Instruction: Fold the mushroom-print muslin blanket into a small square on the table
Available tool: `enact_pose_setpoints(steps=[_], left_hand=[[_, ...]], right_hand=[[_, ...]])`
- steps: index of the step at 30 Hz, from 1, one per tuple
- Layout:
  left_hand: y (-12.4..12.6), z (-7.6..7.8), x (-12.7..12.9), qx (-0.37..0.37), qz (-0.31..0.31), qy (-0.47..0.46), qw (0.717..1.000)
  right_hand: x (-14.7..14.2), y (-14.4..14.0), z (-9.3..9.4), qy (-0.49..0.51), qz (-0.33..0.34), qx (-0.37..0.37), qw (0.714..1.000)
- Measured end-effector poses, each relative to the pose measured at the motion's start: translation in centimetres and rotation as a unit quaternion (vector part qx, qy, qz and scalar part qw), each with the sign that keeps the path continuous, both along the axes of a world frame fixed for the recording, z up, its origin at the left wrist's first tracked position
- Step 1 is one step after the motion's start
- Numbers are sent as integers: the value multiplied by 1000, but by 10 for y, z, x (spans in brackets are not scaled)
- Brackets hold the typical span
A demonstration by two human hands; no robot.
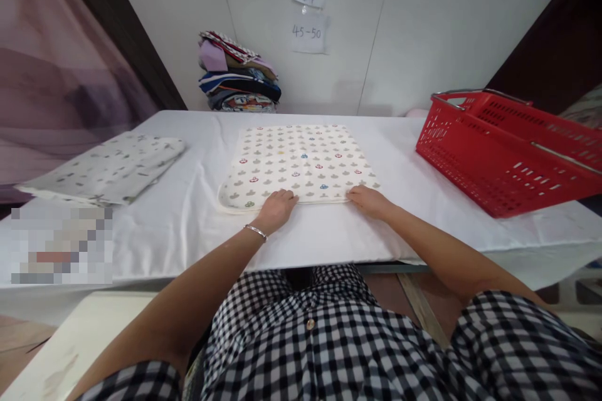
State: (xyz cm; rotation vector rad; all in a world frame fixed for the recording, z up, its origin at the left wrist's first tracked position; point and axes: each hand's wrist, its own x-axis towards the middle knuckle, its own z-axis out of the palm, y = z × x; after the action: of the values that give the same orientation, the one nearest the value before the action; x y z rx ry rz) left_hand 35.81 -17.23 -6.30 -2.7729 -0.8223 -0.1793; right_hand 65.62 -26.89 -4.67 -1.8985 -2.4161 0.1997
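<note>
Two bare hands at the near edge of a folded patterned cloth (303, 163), which lies flat at the middle of a white-covered table (188, 232). The left hand (279, 208), a silvery bracelet (255, 232) at its wrist, lies palm down with its fingers over the cloth's near edge. The right hand (370, 201) has its fingers on the same edge, near the right corner. Whether either hand pinches the fabric cannot be told, since the thumbs and undersides are hidden. The cloth is off-white, printed with grey, red and blue motifs, its near left corner rounded. Left: a second folded cloth (113, 166), well apart from the first. Right: a red basket (493, 156) with metal handles. Far left of centre: a stack of folded textiles (239, 75) before a pale wall (423, 31), which bears a paper sheet (308, 34) marked "45-50".
</note>
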Motion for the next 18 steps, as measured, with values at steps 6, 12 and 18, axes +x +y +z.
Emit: enact_pose_setpoints(steps=[6,12,18], left_hand=[[2,10,5,48,12,-29,998],[0,4,5,63,9,-45,997],[3,1,6,72,3,-55,996]], right_hand=[[-2,3,7,-46,-31,56,997],[-3,2,-2,-55,-73,56,994],[-5,2,-7,-62,-43,75,994]])
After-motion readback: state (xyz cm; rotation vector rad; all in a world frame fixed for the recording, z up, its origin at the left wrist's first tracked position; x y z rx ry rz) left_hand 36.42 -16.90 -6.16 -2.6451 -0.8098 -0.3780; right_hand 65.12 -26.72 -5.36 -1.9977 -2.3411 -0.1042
